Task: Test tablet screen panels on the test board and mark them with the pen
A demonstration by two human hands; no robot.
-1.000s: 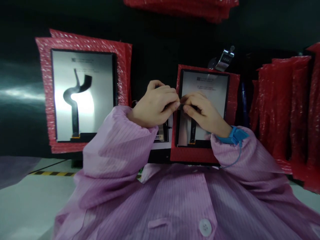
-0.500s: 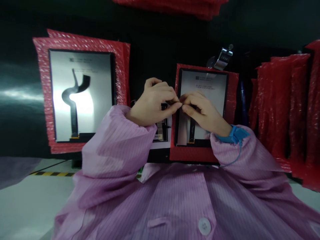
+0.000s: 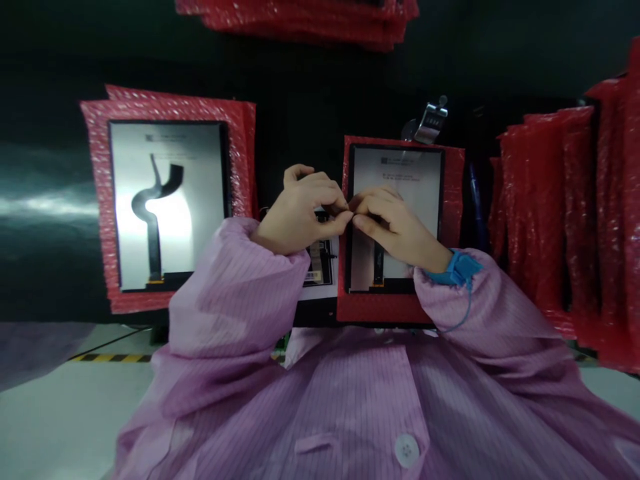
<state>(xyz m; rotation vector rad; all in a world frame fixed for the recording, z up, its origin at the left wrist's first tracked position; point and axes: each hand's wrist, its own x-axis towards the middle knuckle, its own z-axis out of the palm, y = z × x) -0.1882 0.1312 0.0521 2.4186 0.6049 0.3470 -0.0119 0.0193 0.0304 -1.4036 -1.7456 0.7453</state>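
My left hand (image 3: 310, 208) and my right hand (image 3: 393, 223) meet fingertip to fingertip over the left edge of a display panel (image 3: 425, 183). Thumb and fingers are pinched together on both hands. Whatever they grip is too small or hidden to make out; it may be part of the panel's flex cable (image 3: 379, 265), whose upper end my right hand covers. The panel lies on a red bubble-wrap sleeve (image 3: 385, 309). Partly under my left hand is a small dark device with a label (image 3: 315, 275). A blue wrist strap (image 3: 456, 268) circles my right wrist.
At left, another display panel (image 3: 133, 247) with a curved black flex cable lies on red bubble-wrap sleeves (image 3: 97, 200). A metal tally counter (image 3: 431, 123) stands behind the right panel. A blue pen (image 3: 476, 193) and several upright red sleeves (image 3: 543, 213) are at right; more sleeves (image 3: 300, 20) lie at the back.
The view has shifted slightly, so the panels and sleeves sit a little differently in it. Both hands keep the same pinched pose over the panel's left edge.
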